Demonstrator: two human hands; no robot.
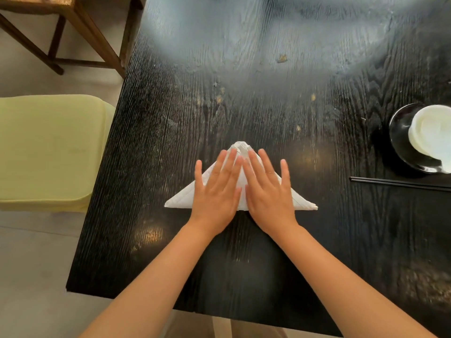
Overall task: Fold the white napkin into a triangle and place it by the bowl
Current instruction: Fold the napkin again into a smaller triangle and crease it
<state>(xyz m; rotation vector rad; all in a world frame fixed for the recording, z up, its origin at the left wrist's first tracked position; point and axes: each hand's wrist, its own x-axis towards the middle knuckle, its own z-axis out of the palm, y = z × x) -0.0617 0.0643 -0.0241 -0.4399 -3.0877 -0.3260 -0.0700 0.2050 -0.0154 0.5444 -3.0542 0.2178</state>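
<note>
The white napkin (181, 198) lies as a flat triangle on the black wooden table (244, 81), its long edge toward me and its tip pointing away. My left hand (218, 191) and my right hand (267, 191) rest side by side on top of it, palms down, fingers spread, covering its middle. Only the napkin's tip and two side corners show. The white bowl (432, 130) sits on a black saucer (400, 140) at the table's right edge, well to the right of the napkin.
Black chopsticks (400, 182) lie just in front of the saucer, pointing left. A yellow-green cushioned seat (48, 152) stands against the table's left side, and a wooden chair (80, 28) is at the far left. The table's near edge is close to my body.
</note>
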